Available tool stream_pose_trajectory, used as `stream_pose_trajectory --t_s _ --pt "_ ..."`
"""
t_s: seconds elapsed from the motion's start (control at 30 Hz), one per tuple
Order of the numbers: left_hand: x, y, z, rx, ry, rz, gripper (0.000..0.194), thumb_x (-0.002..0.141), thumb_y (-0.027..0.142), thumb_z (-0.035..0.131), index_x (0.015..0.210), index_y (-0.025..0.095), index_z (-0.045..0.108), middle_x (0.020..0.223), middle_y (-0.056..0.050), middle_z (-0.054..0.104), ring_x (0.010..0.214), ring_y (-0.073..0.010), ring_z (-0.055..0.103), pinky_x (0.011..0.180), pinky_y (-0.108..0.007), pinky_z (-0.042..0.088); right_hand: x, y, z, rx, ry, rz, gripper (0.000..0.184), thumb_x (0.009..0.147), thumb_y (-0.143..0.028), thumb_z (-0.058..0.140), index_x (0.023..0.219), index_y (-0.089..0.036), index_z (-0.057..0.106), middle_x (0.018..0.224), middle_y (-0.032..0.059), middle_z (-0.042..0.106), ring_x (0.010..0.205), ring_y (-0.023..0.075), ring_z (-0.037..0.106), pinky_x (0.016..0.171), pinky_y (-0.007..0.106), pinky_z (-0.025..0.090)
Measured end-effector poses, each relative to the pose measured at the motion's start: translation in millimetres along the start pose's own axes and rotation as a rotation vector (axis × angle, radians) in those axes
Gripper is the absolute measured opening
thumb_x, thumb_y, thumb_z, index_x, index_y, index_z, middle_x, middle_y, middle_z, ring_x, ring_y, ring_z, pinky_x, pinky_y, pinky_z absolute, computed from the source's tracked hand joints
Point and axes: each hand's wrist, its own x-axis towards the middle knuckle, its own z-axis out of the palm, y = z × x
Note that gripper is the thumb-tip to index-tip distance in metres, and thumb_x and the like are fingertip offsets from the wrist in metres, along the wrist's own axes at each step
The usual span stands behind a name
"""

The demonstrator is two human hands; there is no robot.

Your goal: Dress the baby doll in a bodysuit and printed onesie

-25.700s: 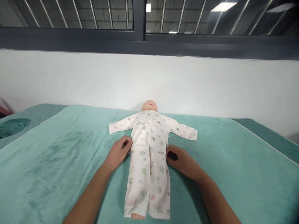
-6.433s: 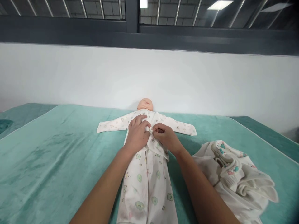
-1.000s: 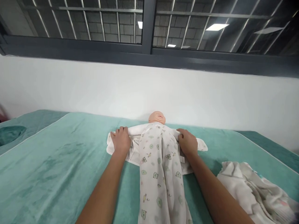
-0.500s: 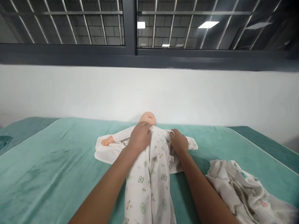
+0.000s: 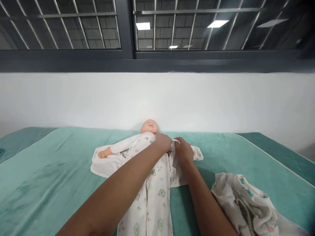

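A baby doll [image 5: 149,126] lies on its back, head toward the wall, in a white long-sleeved garment. Over its front runs a white baby romper [image 5: 155,193] with a green animal print. A white baby jacket [image 5: 103,167] is spread out beneath the doll. My left hand [image 5: 162,142] is curled at the doll's shoulder on the right of the view; its fingertips are hidden. Just beside it, my right hand [image 5: 184,152] pinches a white cloth edge [image 5: 176,141]. The doll's arm on that side is hidden; the other doll hand [image 5: 105,153] rests on the jacket.
Crumpled white baby clothes [image 5: 248,203] with coloured prints lie at the lower right, close to my right forearm. A green cover [image 5: 61,183] spreads under everything. Behind stands a white wall [image 5: 73,98] below a dark window frame [image 5: 197,62] with metal bars.
My left hand has moved right, from the doll's neck to its shoulder, up close to my right hand. My right hand keeps its pinch on the cloth. The view has shifted slightly.
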Motion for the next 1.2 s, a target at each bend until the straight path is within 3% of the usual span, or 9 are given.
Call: stream_pose_trajectory --t_s 0.2,0.33,0.6,0.73,0.9,1.1,1.2 --pt "-25 -21 -16.9 0.036 0.042 -0.006 0.031 0.077 0.017 0.059 0.107 0.017 0.065 0.109 -0.015 0.068 0.1 -0.0282 0.064 0.084 -0.04 0.048 6 7 -3 0.243 0.047 0.0 0.03 0.081 -0.029 0.044 0.101 -0.025 0.066 0.096 0.005 0.07 0.09 0.0225 0.062 0.073 0.031 0.042" --pt "-41 -39 -28.3 0.047 0.047 -0.036 0.034 0.077 0.017 0.058 0.111 0.017 0.062 0.11 -0.015 0.067 0.099 -0.0281 0.064 0.081 -0.039 0.05 14 15 1 0.553 0.068 0.0 0.023 0.07 -0.028 0.052 0.085 -0.022 0.068 0.089 0.0049 0.071 0.087 0.0235 0.062 0.076 0.032 0.044" --pt "-60 -67 -35.4 0.03 0.079 -0.086 0.032 0.079 0.023 0.058 0.11 0.017 0.058 0.11 -0.014 0.066 0.095 -0.0275 0.064 0.074 -0.036 0.05 21 25 10 0.919 0.088 0.136 0.027 0.06 -0.029 0.061 0.085 -0.021 0.067 0.077 0.0037 0.072 0.068 0.0212 0.065 0.057 0.028 0.048" --pt "-65 -69 -35.0 0.01 0.112 -0.093 0.03 0.08 0.025 0.057 0.11 0.018 0.057 0.107 -0.013 0.066 0.091 -0.0266 0.065 0.071 -0.035 0.049 25 32 15 1.078 0.088 0.208 0.029 0.053 -0.023 0.063 0.082 -0.021 0.066 0.069 0.0006 0.071 0.058 0.0189 0.063 0.05 0.027 0.046" --pt "-59 -61 -29.8 -0.019 0.144 -0.098 0.031 0.079 0.021 0.056 0.109 0.017 0.058 0.104 -0.013 0.067 0.09 -0.0274 0.065 0.072 -0.036 0.049 26 30 14 1.26 0.079 0.257 0.035 0.049 -0.014 0.062 0.083 -0.021 0.062 0.076 0.0003 0.072 0.066 0.0182 0.067 0.055 0.027 0.051" --pt "-42 -38 -5.3 -0.087 0.174 -0.116 0.026 0.075 0.016 0.059 0.1 0.016 0.062 0.101 -0.014 0.068 0.092 -0.0298 0.064 0.074 -0.039 0.049 22 22 3 1.584 0.136 0.4 0.03 0.057 -0.013 0.065 0.083 -0.025 0.057 0.094 0.0004 0.072 0.087 0.0158 0.069 0.063 0.025 0.057" --pt "-48 -36 1.9 -0.141 0.244 -0.105 0.024 0.077 0.02 0.059 0.1 0.018 0.063 0.103 -0.013 0.067 0.098 -0.0294 0.063 0.08 -0.04 0.047 23 22 1 1.553 0.162 0.4 0.024 0.06 -0.014 0.065 0.081 -0.023 0.056 0.095 0.0015 0.072 0.088 0.016 0.068 0.059 0.023 0.054"
